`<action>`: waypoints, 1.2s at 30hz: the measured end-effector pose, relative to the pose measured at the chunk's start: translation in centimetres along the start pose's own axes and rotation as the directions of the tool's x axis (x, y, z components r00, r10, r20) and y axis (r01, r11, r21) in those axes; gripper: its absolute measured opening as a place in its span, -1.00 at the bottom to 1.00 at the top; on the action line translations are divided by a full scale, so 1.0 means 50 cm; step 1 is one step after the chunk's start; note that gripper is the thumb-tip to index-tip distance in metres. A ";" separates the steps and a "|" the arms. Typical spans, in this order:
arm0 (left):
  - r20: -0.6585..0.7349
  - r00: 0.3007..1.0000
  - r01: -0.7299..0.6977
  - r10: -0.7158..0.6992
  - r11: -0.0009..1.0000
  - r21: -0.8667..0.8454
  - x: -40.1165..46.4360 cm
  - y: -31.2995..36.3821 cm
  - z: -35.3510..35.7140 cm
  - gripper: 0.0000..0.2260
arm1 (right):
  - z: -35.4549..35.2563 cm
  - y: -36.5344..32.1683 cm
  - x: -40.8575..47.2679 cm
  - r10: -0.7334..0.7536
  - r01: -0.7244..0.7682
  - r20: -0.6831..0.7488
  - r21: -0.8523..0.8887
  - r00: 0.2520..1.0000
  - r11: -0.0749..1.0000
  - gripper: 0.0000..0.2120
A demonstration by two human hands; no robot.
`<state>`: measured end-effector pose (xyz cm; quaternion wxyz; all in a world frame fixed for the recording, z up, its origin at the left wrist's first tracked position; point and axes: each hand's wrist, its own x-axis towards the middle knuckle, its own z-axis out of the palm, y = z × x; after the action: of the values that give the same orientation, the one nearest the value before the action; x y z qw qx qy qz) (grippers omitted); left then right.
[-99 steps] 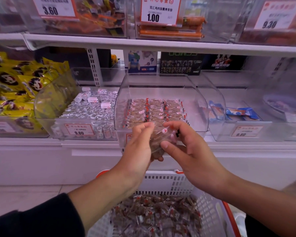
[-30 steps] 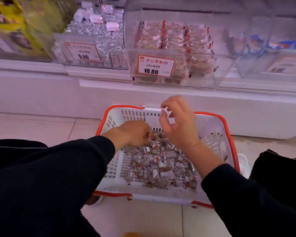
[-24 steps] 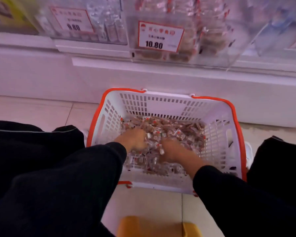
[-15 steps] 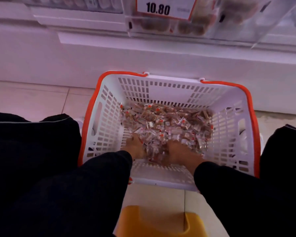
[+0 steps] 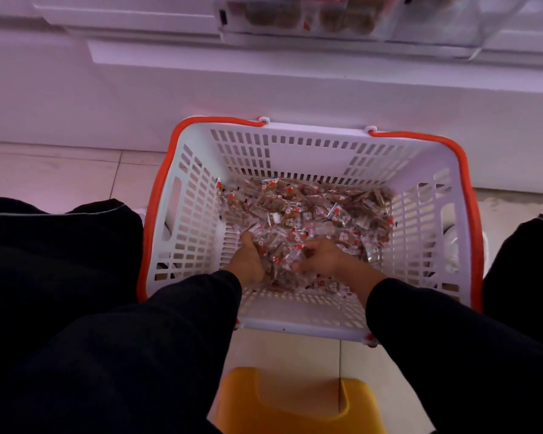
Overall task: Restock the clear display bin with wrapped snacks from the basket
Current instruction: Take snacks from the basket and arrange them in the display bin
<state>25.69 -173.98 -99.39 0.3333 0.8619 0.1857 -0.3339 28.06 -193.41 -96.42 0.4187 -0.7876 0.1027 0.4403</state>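
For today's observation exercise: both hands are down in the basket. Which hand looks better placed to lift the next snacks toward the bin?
Probably the right hand: it lies on the wrapped snacks in the basket, fingers curled around some. The left hand sits at the pile's edge.

Wrapped snacks (image 5: 311,211) in basket (image 5: 295,321) on floor (image 5: 60,177), below display bin (image 5: 301,17), stool (image 5: 295,402) nearer.

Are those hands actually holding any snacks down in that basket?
Both hands, left and right, cup a heap of wrapped snacks between them; a firm grip cannot be told.
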 end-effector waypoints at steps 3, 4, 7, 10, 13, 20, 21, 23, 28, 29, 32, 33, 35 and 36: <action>0.047 0.998 -0.042 0.039 0.996 0.074 -0.003 0.002 -0.006 -0.19 | -0.004 0.009 -0.007 0.034 -0.028 -0.038 0.152 0.999 0.988 -0.75; 0.065 0.997 -0.051 0.045 0.996 0.080 -0.002 0.003 -0.007 -0.20 | -0.006 0.012 -0.006 0.052 -0.043 -0.043 0.192 0.998 0.980 -0.85; 0.079 0.997 -0.017 0.016 1.000 0.013 0.004 0.006 -0.009 -0.27 | -0.020 0.008 -0.007 0.041 -0.011 -0.108 0.263 0.993 0.965 -0.78; 0.160 0.986 0.077 -0.048 0.981 -0.179 0.010 0.018 -0.022 -0.40 | -0.039 -0.008 -0.009 0.023 0.028 -0.158 0.317 0.987 0.948 -0.69; 0.255 0.965 0.161 -0.060 0.903 -0.398 0.014 0.022 -0.028 -0.64 | -0.050 -0.017 -0.011 0.106 -0.042 -0.119 0.452 0.987 0.891 -0.65; 0.367 0.926 0.315 -0.088 0.714 -0.626 0.015 0.040 -0.007 -0.90 | -0.028 -0.001 -0.014 0.148 -0.129 0.008 0.539 0.989 0.832 -0.62; 0.373 0.923 0.322 -0.095 0.720 -0.614 0.014 0.044 -0.005 -0.88 | -0.022 -0.001 -0.012 0.149 -0.129 0.000 0.509 0.989 0.851 -0.63; 0.398 0.913 0.326 -0.093 0.752 -0.572 0.012 0.052 -0.002 -0.78 | -0.012 -0.004 -0.010 0.154 -0.126 -0.010 0.525 0.988 0.842 -0.61; 0.389 0.920 0.263 -0.040 0.800 -0.540 0.012 0.046 0.012 -0.23 | -0.009 -0.009 -0.011 0.139 -0.161 0.083 0.627 0.987 0.762 -0.69; 0.385 0.922 0.255 -0.031 0.798 -0.545 0.013 0.043 0.015 -0.17 | -0.009 -0.009 -0.012 0.132 -0.168 0.103 0.637 0.986 0.752 -0.72; 0.398 0.917 0.262 -0.006 0.761 -0.594 0.014 0.051 0.015 -0.51 | -0.007 -0.014 -0.014 0.121 -0.180 0.134 0.678 0.984 0.713 -0.75; 0.417 0.909 0.281 -0.001 0.742 -0.609 0.013 0.056 0.013 -0.61 | -0.008 -0.016 -0.014 0.115 -0.175 0.132 0.675 0.984 0.717 -0.75; 0.451 0.893 0.337 -0.020 0.692 -0.638 0.010 0.062 0.003 -0.72 | -0.018 -0.022 -0.015 0.101 -0.166 0.136 0.644 0.985 0.746 -0.76; 0.467 0.884 0.362 -0.024 0.666 -0.652 0.005 0.064 -0.004 -0.77 | -0.023 -0.026 -0.020 0.099 -0.167 0.142 0.629 0.985 0.760 -0.77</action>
<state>27.69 -176.08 -98.00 0.6387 0.5415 0.3184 -0.4444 28.86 -193.66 -94.63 0.6335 -0.5662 0.2804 0.4466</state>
